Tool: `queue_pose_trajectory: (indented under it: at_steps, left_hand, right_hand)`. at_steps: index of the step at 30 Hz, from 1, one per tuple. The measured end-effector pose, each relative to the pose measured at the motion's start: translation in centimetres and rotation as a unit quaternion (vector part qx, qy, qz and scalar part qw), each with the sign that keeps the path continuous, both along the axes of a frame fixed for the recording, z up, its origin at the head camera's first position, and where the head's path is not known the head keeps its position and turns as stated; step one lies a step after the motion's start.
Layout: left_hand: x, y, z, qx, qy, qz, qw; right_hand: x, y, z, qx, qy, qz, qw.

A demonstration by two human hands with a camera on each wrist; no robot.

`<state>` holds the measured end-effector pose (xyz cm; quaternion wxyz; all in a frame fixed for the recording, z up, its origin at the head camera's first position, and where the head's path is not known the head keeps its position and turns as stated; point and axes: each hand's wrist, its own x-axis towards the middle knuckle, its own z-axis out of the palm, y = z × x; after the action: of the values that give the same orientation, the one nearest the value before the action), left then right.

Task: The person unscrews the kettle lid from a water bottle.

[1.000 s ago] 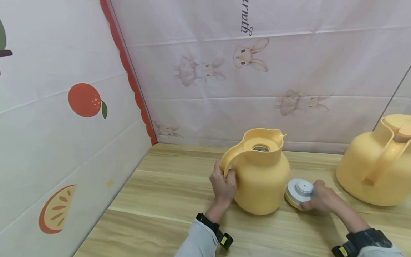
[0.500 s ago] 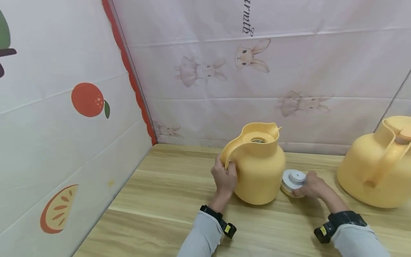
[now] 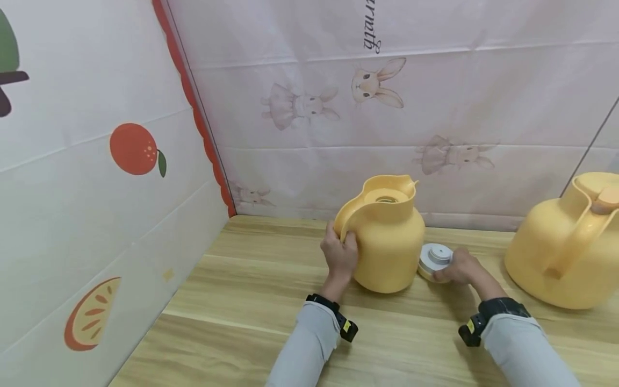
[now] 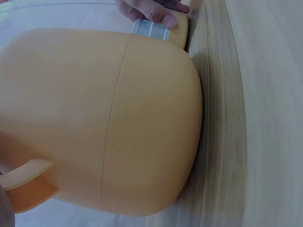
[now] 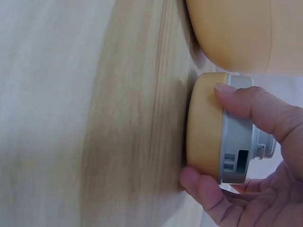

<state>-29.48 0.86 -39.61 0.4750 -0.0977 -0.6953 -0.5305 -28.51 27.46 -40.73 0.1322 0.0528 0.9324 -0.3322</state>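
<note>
Currently the yellow jug [image 3: 389,252] stands upright on the wooden table [image 3: 232,279], lidless, its round mouth [image 3: 387,200] bare at the neck. Just beside its base sits the lid [image 5: 205,127], turned over: yellow cap down, grey plug [image 3: 439,253] up. Likely reason, I judge: the broad cap makes a steadier foot, and the plug stays off the wood. Whether lid and jug touch, I cannot tell.

Left hand [image 3: 340,253]: fingers wrapped round the lower part of the handle [image 3: 355,208]. From my distance this reads as a steadying grip, low enough to keep the jug from tipping.

Right hand [image 3: 459,267]: holding the lid by its side, thumb [image 5: 253,101] on one edge, fingertips [image 5: 191,178] across from it. That hold leaves the plug's top uncovered; sensible, to my eye.

Farther out, well apart on the right, a second yellow jug [image 3: 563,252] stands with its top covered, its orange-toned lever [image 3: 606,199] partly cut by the frame. Behind everything, I note a rabbit-printed cloth [image 3: 309,137].
</note>
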Motion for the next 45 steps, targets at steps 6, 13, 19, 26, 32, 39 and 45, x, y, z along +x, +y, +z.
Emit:
queue_pose_trajectory:
  at_steps: [6,13,19,26,32,39,45]
  left_hand:
    - [-0.8,0.6,-0.1,-0.012,0.000,0.020,0.9997]
    - [-1.2,1.3,0.1,-0.013,-0.012,0.046,0.9988]
    - [-1.7,1.9,0.0,-0.018,-0.022,0.060,0.9978]
    - [-2.3,2.5,0.1,-0.030,-0.052,0.054,0.9967]
    - [-2.8,3.0,0.1,-0.030,-0.071,0.067,0.9948]
    - [-3.5,3.6,0.0,-0.027,-0.082,0.073,0.9936]
    - [-3.7,3.6,0.4,-0.028,-0.101,0.048,0.9933]
  right_hand:
    - [-0.7,0.2,-0.2,-0.018,0.008,-0.020,0.9996]
    - [-1.0,0.1,-0.9,-0.045,0.033,-0.051,0.9971]
    - [-1.0,-0.4,-1.4,-0.056,0.053,-0.086,0.9933]
    - [-1.3,-0.7,-1.8,-0.054,0.062,-0.108,0.9907]
    - [-1.7,-0.7,-2.1,-0.054,0.077,-0.110,0.9895]
    - [-1.8,-0.7,-2.4,-0.064,0.092,-0.120,0.9864]
    - [-1.9,-0.8,-2.6,-0.071,0.104,-0.118,0.9850]
